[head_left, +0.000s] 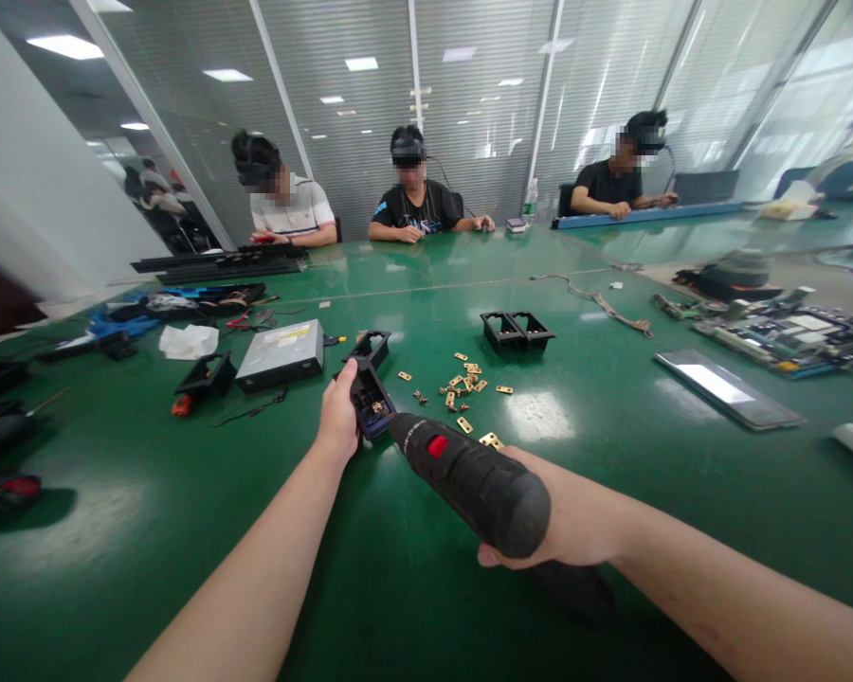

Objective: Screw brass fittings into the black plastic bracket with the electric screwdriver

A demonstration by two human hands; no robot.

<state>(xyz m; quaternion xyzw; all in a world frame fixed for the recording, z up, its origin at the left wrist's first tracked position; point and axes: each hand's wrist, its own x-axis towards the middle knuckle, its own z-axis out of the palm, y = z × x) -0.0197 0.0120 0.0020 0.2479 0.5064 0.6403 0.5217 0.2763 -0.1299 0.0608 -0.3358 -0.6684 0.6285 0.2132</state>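
My left hand (339, 415) is closed on a small black plastic bracket (371, 396) and holds it against the green table (426, 568). My right hand (565, 530) grips a black electric screwdriver (473, 478) with a red switch. Its tip points into the bracket, where a brass piece shows. Several small brass hinges (462, 384) lie scattered just beyond the bracket. A second black bracket (370, 347) lies right behind the held one.
A silver disc drive (282, 352) and another black bracket (206, 374) lie to the left. A double black frame (517, 330) sits further back, a grey flat panel (729, 388) and circuit boards (789, 333) to the right. Three people sit at the far edge.
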